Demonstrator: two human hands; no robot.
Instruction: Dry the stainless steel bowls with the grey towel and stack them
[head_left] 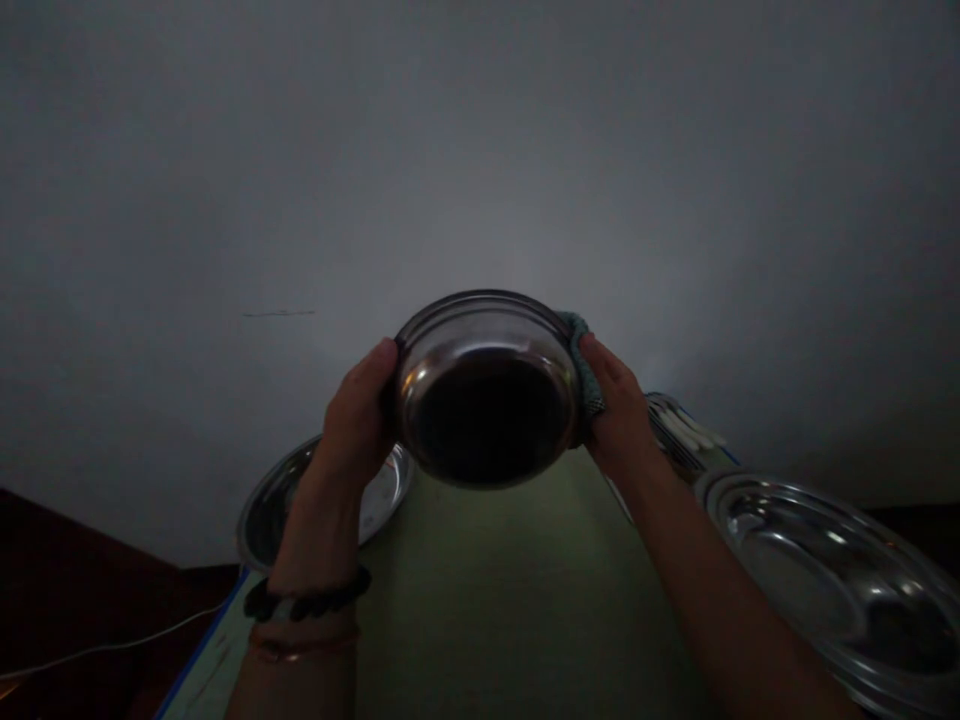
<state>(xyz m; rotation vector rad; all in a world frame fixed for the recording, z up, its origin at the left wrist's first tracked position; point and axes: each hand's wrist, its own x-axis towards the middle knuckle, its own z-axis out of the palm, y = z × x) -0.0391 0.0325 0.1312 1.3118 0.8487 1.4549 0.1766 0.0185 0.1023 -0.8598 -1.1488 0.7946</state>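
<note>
I hold a round steel plate (pixel 486 390) up in front of me, tilted so its dark underside faces me. My left hand (pixel 356 415) grips its left rim, fingers curled behind it. My right hand (pixel 619 410) grips the right rim and presses a grey-green cloth (pixel 581 350) against the edge. Both hands are above the far end of a pale green table (pixel 495 600).
Another steel plate (pixel 262 510) lies on the table's far left, partly behind my left wrist. A steel plate (pixel 832 570) sits at the right, with white utensils (pixel 694 430) on a plate behind it. A white cable (pixel 112 645) runs over the dark floor at left. A plain grey wall stands ahead.
</note>
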